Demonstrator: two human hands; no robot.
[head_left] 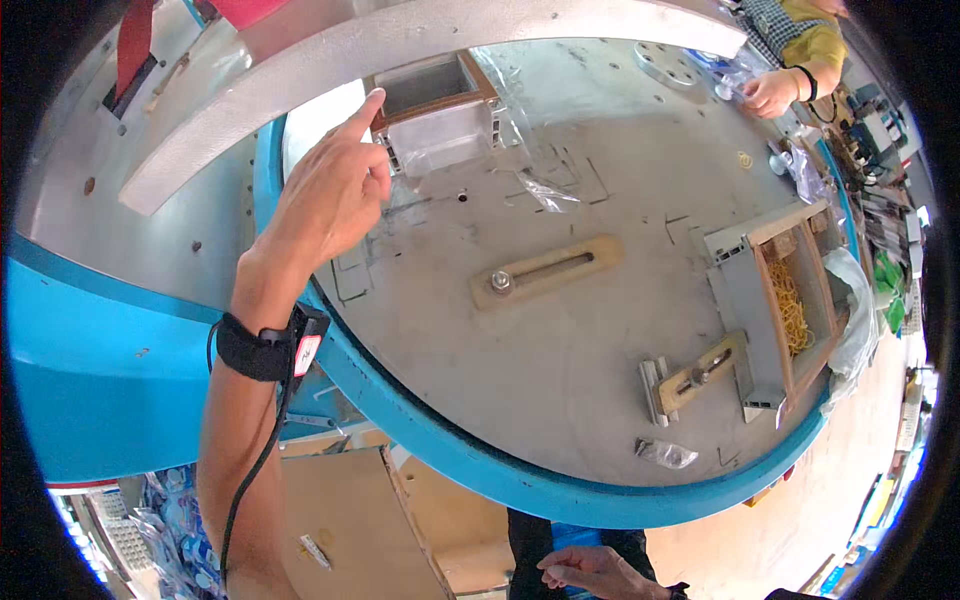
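Observation:
My left hand point(338, 188) reaches over the round metal table point(430, 360), index finger stretched out and the other fingers bent. Its fingertip is at the near left corner of an open-topped box point(440, 140) with a brown rim and pale metal walls; whether it touches cannot be told. Nothing shows in this hand. My right hand point(598, 573) hangs low in front of my legs, away from the table, its fingers loosely extended and holding nothing visible.
A curved metal bar point(400, 65) arches above the table's far left. A slotted clamp plate point(548, 272) is bolted mid-table. At right, a wood-rimmed box holds yellow rubber bands point(788, 305), beside another slotted plate point(700, 376). Another person's hand point(770, 94) works at the far right.

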